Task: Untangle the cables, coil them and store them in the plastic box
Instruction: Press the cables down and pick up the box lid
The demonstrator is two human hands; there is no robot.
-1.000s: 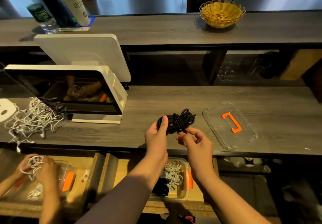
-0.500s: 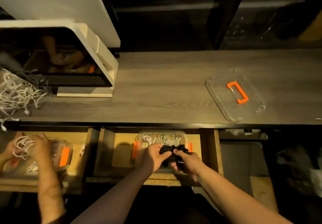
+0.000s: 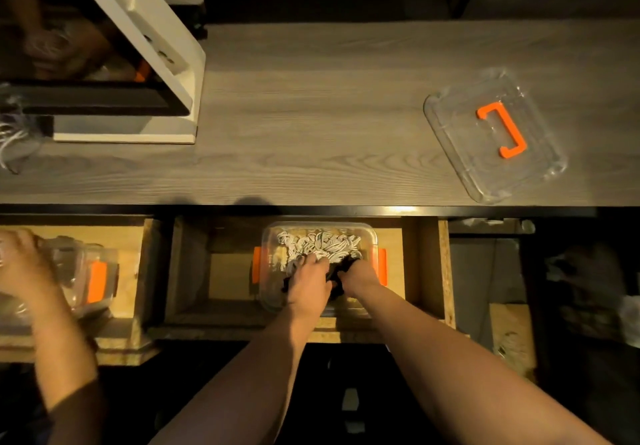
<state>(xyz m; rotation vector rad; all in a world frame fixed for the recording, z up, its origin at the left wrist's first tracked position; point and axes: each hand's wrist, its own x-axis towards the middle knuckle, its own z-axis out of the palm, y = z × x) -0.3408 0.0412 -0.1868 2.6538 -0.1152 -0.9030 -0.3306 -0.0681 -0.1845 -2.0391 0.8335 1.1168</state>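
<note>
both hands, left (image 3: 309, 280) and right (image 3: 358, 276), kept a grip on the black cable bundle (image 3: 337, 276) inside the plastic box (image 3: 371, 237), the box's length running left to right in the drawer (image 3: 427, 271).

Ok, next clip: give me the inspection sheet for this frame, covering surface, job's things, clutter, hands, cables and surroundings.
Surface: grey wood-grain counter, with an open drawer below its front edge.
Job's things: clear plastic box with orange latches sits in the drawer; its clear lid with an orange handle lies on the counter, off the box.
Clutter: white screen stand on the counter at left.
Hands: left hand and right hand are both in the box, gripping the black cable bundle.
Cables: coiled white cables fill the box's far part; loose white cables lie at the counter's left edge.
Surroundings: another person's arm at a second box in the left drawer.
</note>
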